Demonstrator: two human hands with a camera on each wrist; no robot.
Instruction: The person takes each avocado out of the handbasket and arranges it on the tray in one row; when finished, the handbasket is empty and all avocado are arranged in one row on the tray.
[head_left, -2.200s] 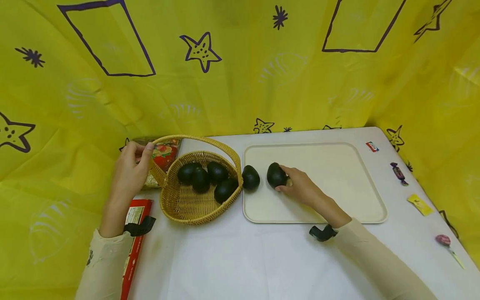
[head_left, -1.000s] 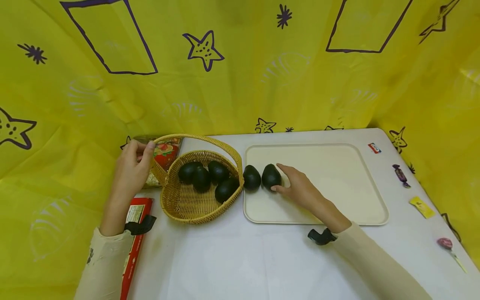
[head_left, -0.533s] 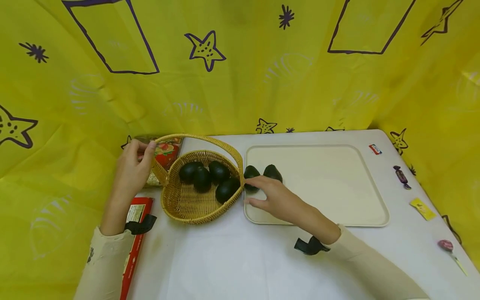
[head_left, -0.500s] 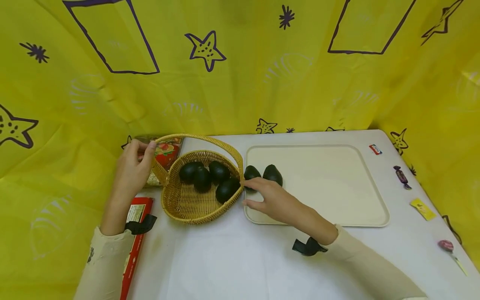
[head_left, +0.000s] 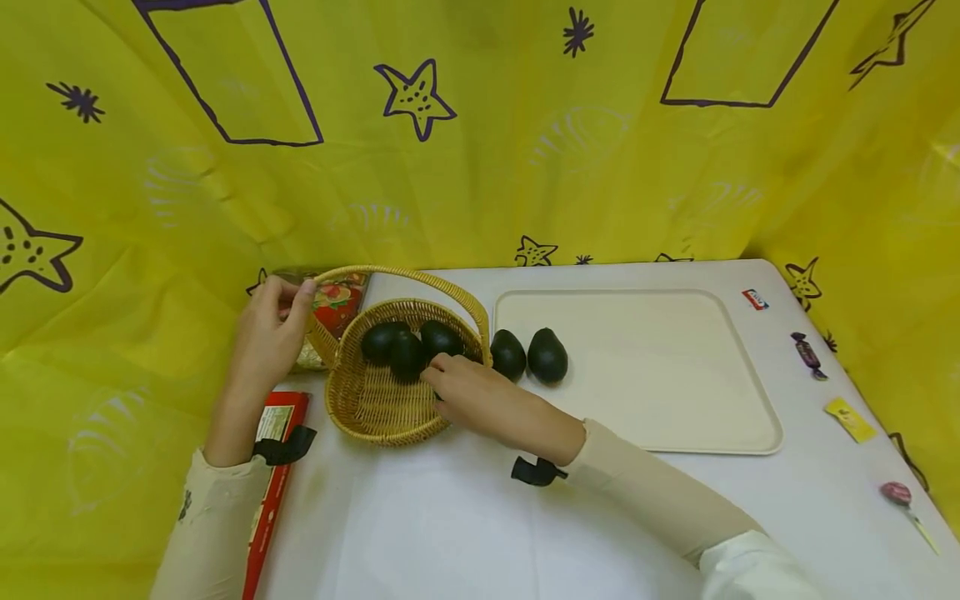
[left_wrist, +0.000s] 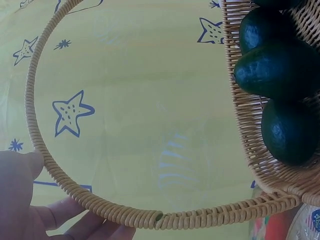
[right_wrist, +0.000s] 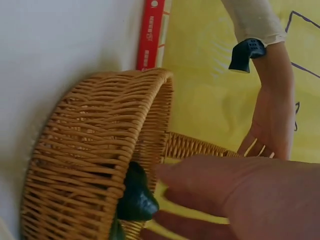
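My left hand (head_left: 270,333) grips the handle (head_left: 438,282) of a wicker basket (head_left: 348,408), which stands tilted toward me; in the left wrist view the thumb and fingers lie around the handle (left_wrist: 125,212). Dark green avocados (head_left: 407,358) sit in the basket. Over its right rim reaches my right hand (head_left: 483,400), covering most of one avocado in the head view. The right wrist view shows thumb and fingers spread beside an avocado (right_wrist: 137,197), not closed round it. Two more avocados (head_left: 547,357) stand side by side on the cream tray (head_left: 660,375), at its left edge.
A red box (head_left: 273,492) lies left of the basket, and a colourful packet (head_left: 337,304) behind it. Along the table's right side are a small wrapper (head_left: 755,300), a purple candy (head_left: 807,356), a yellow packet (head_left: 851,419) and a lollipop (head_left: 896,493).
My right hand set an avocado down beside the other one on the tray, let it go and moved left over the basket. The left hand has kept its hold on the handle.
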